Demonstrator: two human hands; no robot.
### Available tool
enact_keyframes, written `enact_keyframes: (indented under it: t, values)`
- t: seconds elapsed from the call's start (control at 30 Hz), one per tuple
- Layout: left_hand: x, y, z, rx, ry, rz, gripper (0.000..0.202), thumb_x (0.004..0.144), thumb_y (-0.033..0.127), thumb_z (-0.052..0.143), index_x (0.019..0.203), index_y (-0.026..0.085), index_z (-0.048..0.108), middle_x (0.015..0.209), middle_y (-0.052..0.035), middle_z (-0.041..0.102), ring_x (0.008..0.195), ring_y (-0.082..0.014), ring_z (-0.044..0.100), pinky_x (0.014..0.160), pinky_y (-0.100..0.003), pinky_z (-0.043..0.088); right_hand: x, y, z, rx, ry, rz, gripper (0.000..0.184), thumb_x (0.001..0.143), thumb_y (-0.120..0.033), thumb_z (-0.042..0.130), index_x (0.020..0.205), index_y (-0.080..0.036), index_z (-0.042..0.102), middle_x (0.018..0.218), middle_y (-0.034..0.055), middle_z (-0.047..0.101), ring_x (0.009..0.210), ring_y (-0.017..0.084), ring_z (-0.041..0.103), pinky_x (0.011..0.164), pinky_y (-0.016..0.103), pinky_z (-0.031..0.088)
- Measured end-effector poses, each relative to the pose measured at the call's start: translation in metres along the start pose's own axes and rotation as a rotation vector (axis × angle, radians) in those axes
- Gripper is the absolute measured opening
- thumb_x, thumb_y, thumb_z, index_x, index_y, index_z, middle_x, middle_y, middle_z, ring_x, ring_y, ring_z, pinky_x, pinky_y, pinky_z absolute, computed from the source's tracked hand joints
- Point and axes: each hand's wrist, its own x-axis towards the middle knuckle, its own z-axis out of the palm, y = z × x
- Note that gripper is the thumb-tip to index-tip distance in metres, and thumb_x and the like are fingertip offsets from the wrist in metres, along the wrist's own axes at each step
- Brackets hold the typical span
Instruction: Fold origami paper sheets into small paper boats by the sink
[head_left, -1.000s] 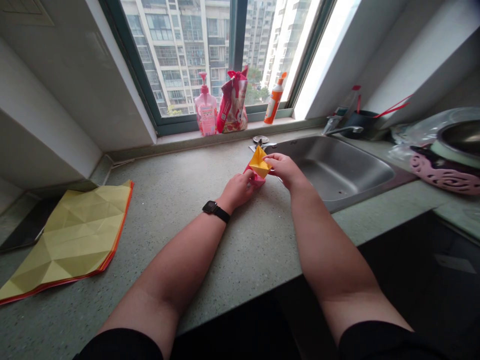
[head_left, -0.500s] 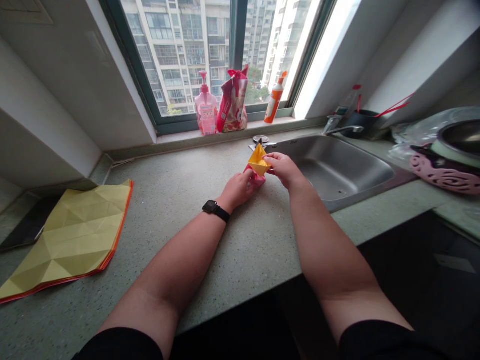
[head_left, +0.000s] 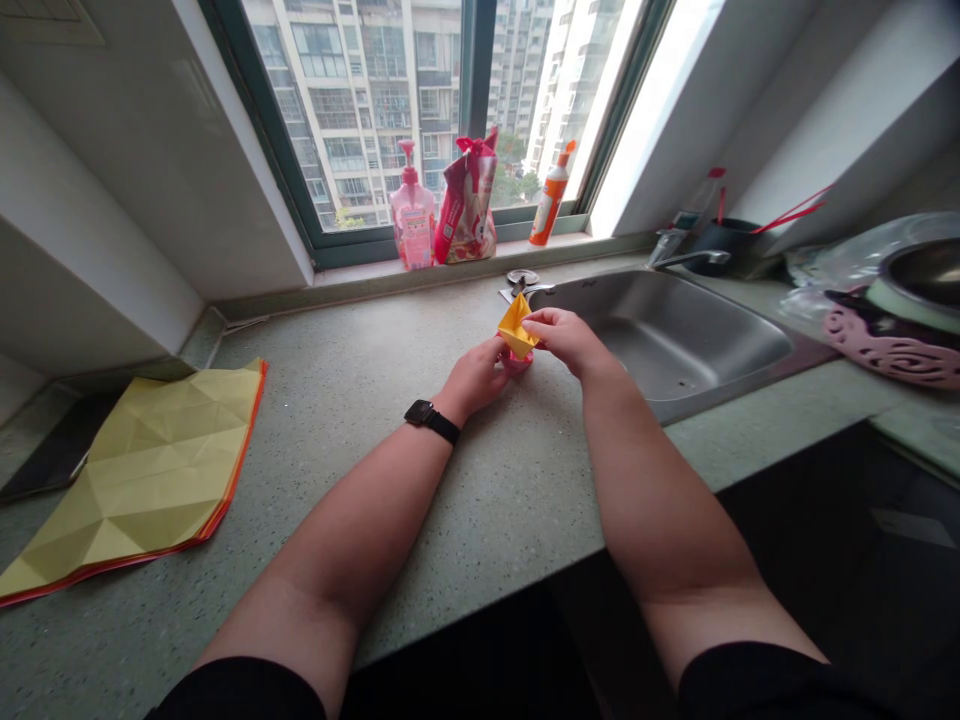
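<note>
A small folded paper piece (head_left: 515, 331), yellow on top with pink showing underneath, sits on the speckled countertop (head_left: 360, 400) beside the sink. My left hand (head_left: 474, 377), with a black watch on the wrist, grips its lower left side with closed fingers. My right hand (head_left: 566, 338) pinches its right edge between thumb and fingers. A stack of creased yellow and orange paper sheets (head_left: 135, 470) lies flat far to the left, away from both hands.
A steel sink (head_left: 667, 335) with a tap lies right of the hands. On the window sill stand a pink pump bottle (head_left: 412, 215), a red bag (head_left: 465, 205) and an orange bottle (head_left: 549, 200). A dark phone (head_left: 45, 455) lies at far left. Pots sit at far right.
The folded paper has tilted slightly and both hands have shifted a little around it; my right fingers now pinch nearer its top edge.
</note>
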Motion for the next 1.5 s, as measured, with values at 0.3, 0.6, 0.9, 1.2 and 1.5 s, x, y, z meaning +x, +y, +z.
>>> enact_keyframes:
  t: [0.3, 0.6, 0.9, 1.2, 1.5]
  values:
    - [-0.003, 0.001, -0.003, 0.009, 0.017, -0.013, 0.01, 0.105, 0.028, 0.07, 0.112, 0.022, 0.066, 0.116, -0.0088, 0.072, 0.095, -0.0197, 0.072, 0.088, -0.037, 0.064, 0.005, 0.007, -0.005, -0.013, 0.014, -0.002, 0.009, 0.081, -0.019, 0.08, 0.089, -0.018, 0.075, 0.083, 0.0026, 0.076, 0.074, 0.016, 0.067, 0.075, 0.03, 0.056]
    - [-0.004, -0.014, 0.004, -0.012, 0.111, -0.038, 0.033, 0.095, 0.025, 0.082, 0.119, 0.023, 0.059, 0.126, -0.0096, 0.064, 0.106, -0.022, 0.071, 0.092, -0.039, 0.067, 0.005, 0.008, -0.002, -0.216, 0.0, -0.037, 0.008, 0.081, -0.022, 0.081, 0.088, -0.019, 0.079, 0.083, 0.0036, 0.079, 0.078, 0.019, 0.069, 0.082, 0.033, 0.057]
    - [-0.005, -0.018, -0.001, 0.073, 0.079, 0.038, 0.044, 0.092, 0.025, 0.087, 0.127, 0.025, 0.06, 0.135, -0.0114, 0.062, 0.13, -0.028, 0.066, 0.116, -0.046, 0.056, 0.007, 0.012, -0.002, -0.249, -0.097, -0.035, 0.008, 0.081, -0.023, 0.083, 0.088, -0.022, 0.085, 0.093, 0.0053, 0.085, 0.091, 0.026, 0.078, 0.094, 0.038, 0.059]
    - [-0.006, -0.016, -0.002, 0.095, 0.074, 0.025, 0.034, 0.088, 0.018, 0.088, 0.117, 0.024, 0.071, 0.124, -0.0077, 0.065, 0.115, -0.0246, 0.068, 0.107, -0.043, 0.06, 0.006, 0.01, -0.008, -0.267, -0.119, -0.02, 0.023, 0.081, -0.019, 0.083, 0.104, -0.019, 0.087, 0.102, 0.009, 0.086, 0.095, 0.025, 0.08, 0.089, 0.034, 0.063]
    - [-0.007, -0.017, -0.003, 0.172, 0.022, -0.022, 0.018, 0.091, 0.027, 0.088, 0.108, 0.026, 0.082, 0.128, -0.0083, 0.066, 0.12, -0.0254, 0.068, 0.112, -0.046, 0.058, 0.004, 0.011, -0.008, -0.31, -0.101, -0.049, 0.014, 0.08, -0.025, 0.09, 0.092, -0.018, 0.088, 0.088, 0.0078, 0.086, 0.086, 0.024, 0.079, 0.084, 0.031, 0.063]
